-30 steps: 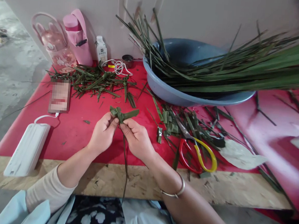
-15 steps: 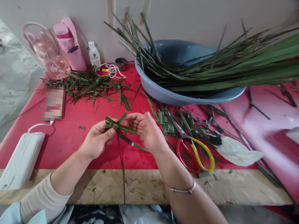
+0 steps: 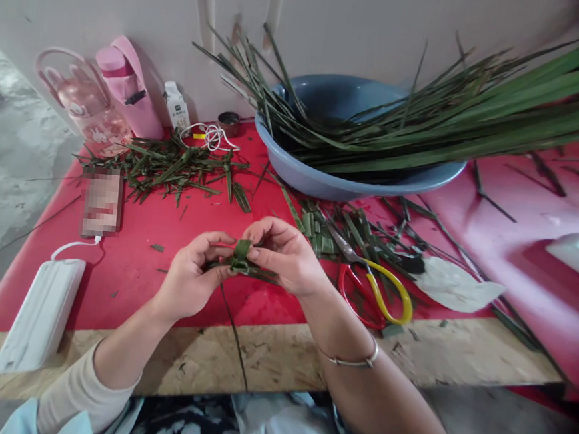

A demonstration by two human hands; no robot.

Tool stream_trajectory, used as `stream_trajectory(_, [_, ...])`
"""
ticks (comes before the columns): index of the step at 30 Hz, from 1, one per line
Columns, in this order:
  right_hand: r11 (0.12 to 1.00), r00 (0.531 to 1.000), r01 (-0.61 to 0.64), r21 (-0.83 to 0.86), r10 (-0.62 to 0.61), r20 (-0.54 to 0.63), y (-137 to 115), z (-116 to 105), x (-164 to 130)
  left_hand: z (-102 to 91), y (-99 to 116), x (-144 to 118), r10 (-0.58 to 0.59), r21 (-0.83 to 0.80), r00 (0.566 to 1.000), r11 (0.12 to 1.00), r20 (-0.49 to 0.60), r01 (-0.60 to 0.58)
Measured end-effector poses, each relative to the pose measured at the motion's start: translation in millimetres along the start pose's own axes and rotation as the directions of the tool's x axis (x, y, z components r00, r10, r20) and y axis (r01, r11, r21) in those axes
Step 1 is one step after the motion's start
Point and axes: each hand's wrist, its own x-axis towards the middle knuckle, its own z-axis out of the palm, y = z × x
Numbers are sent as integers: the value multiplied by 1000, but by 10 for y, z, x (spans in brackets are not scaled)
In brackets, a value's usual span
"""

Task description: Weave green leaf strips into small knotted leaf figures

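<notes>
My left hand point(image 3: 189, 276) and my right hand point(image 3: 284, 255) meet over the red table top point(image 3: 167, 247), both pinching a small folded piece of green leaf strip point(image 3: 240, 258). A thin dark stem point(image 3: 234, 336) trails from it down over the table's wooden front edge towards my lap. A silver bangle sits on my right wrist. Red and yellow scissors point(image 3: 376, 294) lie just right of my right hand among cut leaf strips point(image 3: 338, 231).
A blue basin point(image 3: 348, 108) at the back holds long green leaves point(image 3: 452, 123) that reach right. Leaf offcuts point(image 3: 173, 164), pink bottles point(image 3: 113, 93), a small carton point(image 3: 175, 106), a white cable, a phone point(image 3: 101, 201) and a white power bank point(image 3: 41, 314) lie at the left.
My hands have come closer together and the leaf strip is folded tighter between my fingers. My right hand moved from spread fingers above the strip to pinching it.
</notes>
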Motion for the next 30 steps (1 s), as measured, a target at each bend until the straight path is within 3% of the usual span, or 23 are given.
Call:
stream_trajectory(3, [998, 998, 55, -27, -55, 10, -18, -15, 2, 44, 113, -15, -61, 98, 997, 993, -40, 64])
stream_trajectory(6, [996, 999, 46, -82, -46, -1, -8, -45, 21, 77, 224, 28, -247, 47, 968, 968, 41, 245])
stream_trajectory(9, [961, 998, 37, -276, -48, -36, 9, -69, 33, 82, 229, 94, -404, -63, 904, 908, 139, 415])
stream_trajectory(11, [885, 993, 63, -462, -102, -59, 7, -75, 31, 83, 170, 123, -450, -121, 882, 877, 137, 466])
stream_trajectory(14, [794, 984, 113, -597, -173, -45, -16, -68, 19, 100, 57, 131, -430, -201, 902, 881, 36, 428])
stream_trajectory(17, [781, 985, 137, -609, -175, -3, -27, -51, 14, 130, -19, 116, -389, -251, 920, 896, -50, 365])
stream_trajectory(20, [762, 981, 120, -636, -191, -45, 13, -26, 28, 153, -64, 99, -377, -296, 922, 894, -91, 336])
stream_trajectory(25, [827, 970, 13, -562, -147, -195, 144, 50, 47, 197, -116, 74, -403, -412, 899, 858, -169, 307])
stream_trajectory(30, [852, 953, 37, -522, -187, -238, 195, 102, 29, 226, -109, 67, -428, -497, 891, 812, -148, 307])
